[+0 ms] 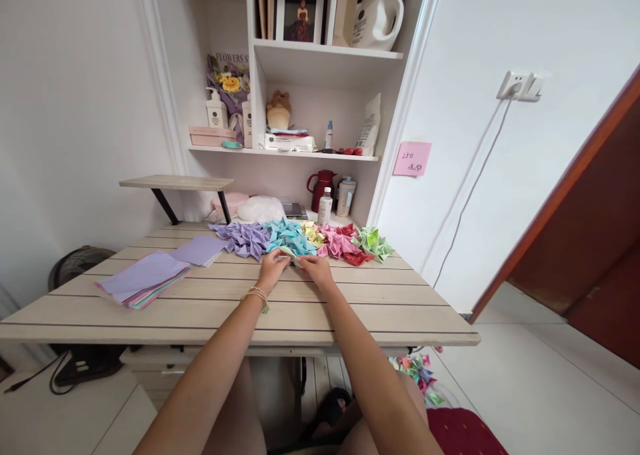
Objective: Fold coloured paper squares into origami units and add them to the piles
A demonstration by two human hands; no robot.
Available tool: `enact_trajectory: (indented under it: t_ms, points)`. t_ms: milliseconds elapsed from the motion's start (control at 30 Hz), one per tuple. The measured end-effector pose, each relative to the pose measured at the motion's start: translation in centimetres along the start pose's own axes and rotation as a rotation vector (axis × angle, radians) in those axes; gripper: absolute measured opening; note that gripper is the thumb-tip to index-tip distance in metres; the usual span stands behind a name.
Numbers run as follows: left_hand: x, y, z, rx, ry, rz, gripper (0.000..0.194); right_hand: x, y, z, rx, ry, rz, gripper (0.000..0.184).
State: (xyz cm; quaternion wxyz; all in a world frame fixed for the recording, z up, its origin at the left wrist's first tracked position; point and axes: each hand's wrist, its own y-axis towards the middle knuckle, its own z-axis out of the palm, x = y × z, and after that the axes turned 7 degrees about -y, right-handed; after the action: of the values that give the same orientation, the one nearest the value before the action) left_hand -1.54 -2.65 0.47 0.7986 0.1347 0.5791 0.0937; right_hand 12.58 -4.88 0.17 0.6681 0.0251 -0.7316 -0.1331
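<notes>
My left hand (274,270) and my right hand (316,268) meet over the middle of the desk. Between their fingertips is a small piece of pale green folded paper (289,252), pinched from both sides; its full shape is partly covered by the fingers. Just beyond lies a row of pointed folded-paper pieces: purple ones (246,240), blue ones (295,242), yellow ones (312,232), pink ones (336,242), red ones (357,258) and green ones (374,243). At left rest a stack of coloured paper sheets (143,275) and more purple sheets (199,248).
Behind the row stand a bottle (325,206), a dark red jug (323,187) and a tumbler (345,196). A small raised shelf (177,182) sits at the desk's back left. More folded-paper pieces (423,375) lie low at right, beside a red cushion (463,432).
</notes>
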Motion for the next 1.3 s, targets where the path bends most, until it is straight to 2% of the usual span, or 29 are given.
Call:
enact_trajectory:
  t_ms: [367,533,733,1100,1300]
  points:
    - [-0.5,-0.4,0.4,0.053,-0.011,-0.065,0.029,0.3,0.0,0.0,-0.064,-0.063,-0.027,0.039]
    - [0.0,-0.2,0.2,0.043,0.033,-0.047,0.034,0.2,0.0,-0.3,-0.129,-0.081,-0.018,0.046]
    - [0.4,0.0,-0.1,0.044,0.106,-0.011,0.028,0.0,0.3,-0.4,-0.171,-0.026,-0.019,0.053]
    - [0.7,0.0,-0.4,0.135,0.176,0.005,0.020,0.0,0.2,-0.3,-0.114,0.066,-0.023,0.037]
    - [0.8,0.0,-0.1,0.147,0.122,0.052,0.027,-0.3,0.5,-0.4,-0.160,0.052,-0.017,0.042]
